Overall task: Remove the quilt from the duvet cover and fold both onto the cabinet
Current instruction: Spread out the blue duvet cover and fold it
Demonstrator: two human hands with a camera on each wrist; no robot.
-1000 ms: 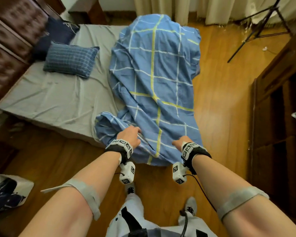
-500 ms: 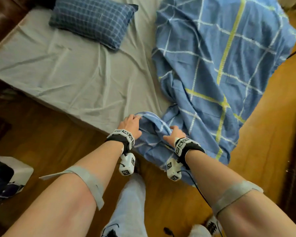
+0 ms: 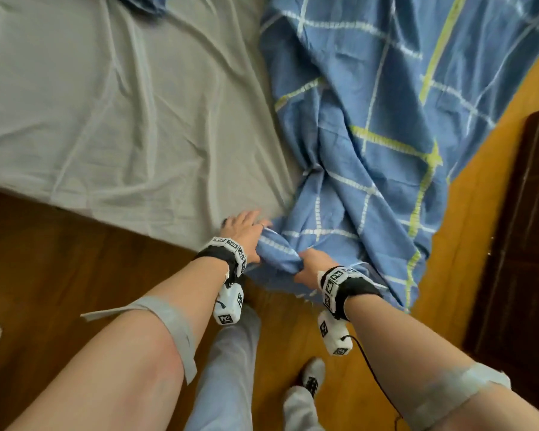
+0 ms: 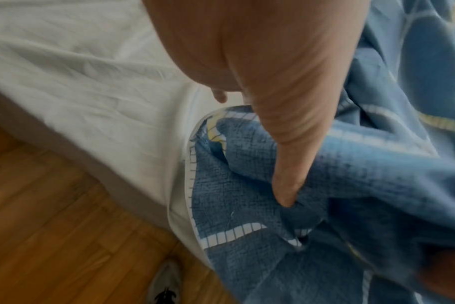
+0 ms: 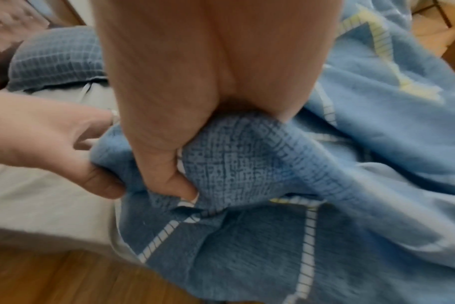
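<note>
A blue duvet cover [image 3: 371,119] with white and yellow grid lines lies over the right side of the bed and hangs off its near corner. My left hand [image 3: 246,231] holds a bunched fold of the cover's lower edge, thumb pressed into the fabric [image 4: 286,185]. My right hand [image 3: 311,265] grips the same bunch just to the right, thumb and fingers curled round the duvet cover [image 5: 234,164]. The two hands are almost touching. A white hem edge [image 4: 189,164] shows along the cover's border. The quilt inside cannot be seen.
The bed [image 3: 106,119] has a wrinkled grey sheet, and a blue checked pillow [image 5: 55,59] lies at its far end. Wooden floor [image 3: 59,259] surrounds the bed. A dark wooden cabinet [image 3: 526,244] stands at the right. My legs and shoes [image 3: 311,377] are below.
I have stepped closer to the bed corner. Both hands have come together on the cover's lower edge, gathering it into a tighter bunch near the mattress corner.
</note>
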